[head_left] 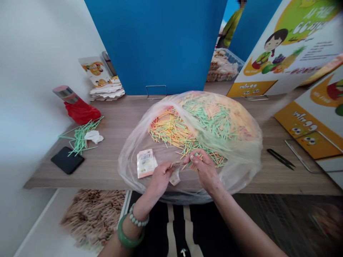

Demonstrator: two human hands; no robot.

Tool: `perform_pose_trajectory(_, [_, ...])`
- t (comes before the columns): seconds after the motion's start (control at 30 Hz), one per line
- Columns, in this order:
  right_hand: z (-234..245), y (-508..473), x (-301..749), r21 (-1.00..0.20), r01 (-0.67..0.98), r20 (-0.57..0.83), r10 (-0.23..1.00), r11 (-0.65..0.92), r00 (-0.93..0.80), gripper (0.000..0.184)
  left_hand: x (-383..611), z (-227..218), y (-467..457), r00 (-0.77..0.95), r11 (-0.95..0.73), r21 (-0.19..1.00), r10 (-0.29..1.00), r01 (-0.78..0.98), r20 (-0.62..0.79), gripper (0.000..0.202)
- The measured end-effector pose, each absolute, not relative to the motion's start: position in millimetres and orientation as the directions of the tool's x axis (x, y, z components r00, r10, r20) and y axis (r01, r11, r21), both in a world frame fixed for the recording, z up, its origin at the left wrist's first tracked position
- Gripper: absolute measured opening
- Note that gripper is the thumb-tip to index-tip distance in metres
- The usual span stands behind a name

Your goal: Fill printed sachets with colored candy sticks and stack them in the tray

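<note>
Between the thumb and fingers of my left hand [162, 175] is a small printed packet [175, 176], white with faint print. My right hand [202, 166] pinches a few thin coloured sticks [197, 156], green and orange, close to the packet's top. Both hands are over the near side of a large clear plastic bag [131, 142], spread wide on the table. Inside it lie heaps of such sticks, a yellow and pink pile [171, 126] and a green pile [214, 119]. Left of my left hand rests a stack of printed packets [146, 163].
Far left on the table [112, 132] are a black phone [67, 160], loose green sticks [80, 135], a crumpled tissue [93, 136] and a red-wrapped cylinder [81, 110]. Black tweezers [281, 159] lie right. Below left, a white bin [37, 228] holds many pieces. A person [232, 28] stands behind the blue panel [158, 46].
</note>
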State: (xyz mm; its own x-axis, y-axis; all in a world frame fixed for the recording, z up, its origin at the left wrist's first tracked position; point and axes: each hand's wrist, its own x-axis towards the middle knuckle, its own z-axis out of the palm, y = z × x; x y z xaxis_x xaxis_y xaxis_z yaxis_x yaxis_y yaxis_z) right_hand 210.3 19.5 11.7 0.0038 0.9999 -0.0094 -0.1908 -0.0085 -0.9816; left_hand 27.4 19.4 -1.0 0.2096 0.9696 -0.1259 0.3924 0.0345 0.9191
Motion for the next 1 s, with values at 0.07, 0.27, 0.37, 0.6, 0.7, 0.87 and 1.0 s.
perform_pose_trajectory(0.07, [13, 21, 210, -0.97, -0.241, -0.025, 1.0, -0.029, -0.017, 0.01, 25, -4, 19, 0.183, 0.08, 0.913, 0.969, 0.4, -0.165, 0.023])
perform_pose_trajectory(0.27, [14, 24, 210, -0.969, -0.247, -0.012, 0.999, -0.024, -0.052, 0.009, 21, -8, 21, 0.07, 0.208, 0.922, 0.968, 0.328, -0.243, 0.029])
perform_pose_trajectory(0.37, [13, 22, 208, -0.979, -0.201, -0.007, 0.998, -0.019, -0.059, 0.01, 22, -5, 22, 0.02, 0.289, 0.923, 0.952, 0.254, -0.304, 0.04])
perform_pose_trajectory(0.6, [18, 23, 205, -0.978, -0.209, -0.01, 1.0, -0.006, 0.018, 0.012, 26, -7, 20, 0.109, 0.292, 0.931, 0.941, 0.219, -0.32, 0.032])
perform_pose_trajectory(0.7, [31, 26, 197, -0.958, -0.284, 0.011, 0.998, 0.027, 0.06, 0.011, 27, -10, 18, 0.122, 0.362, 0.923, 0.918, 0.131, -0.377, 0.032])
perform_pose_trajectory(0.87, [51, 31, 171, -0.906, -0.411, 0.081, 0.994, 0.102, 0.067, 0.011, 31, -1, 18, 0.174, 0.34, 0.934, 0.919, 0.106, -0.354, 0.03])
perform_pose_trajectory(1.0, [43, 31, 161, -0.914, -0.399, 0.054, 0.997, 0.072, 0.056, 0.012, 32, 12, 17, 0.219, 0.295, 0.949, 0.924, 0.115, -0.313, 0.024])
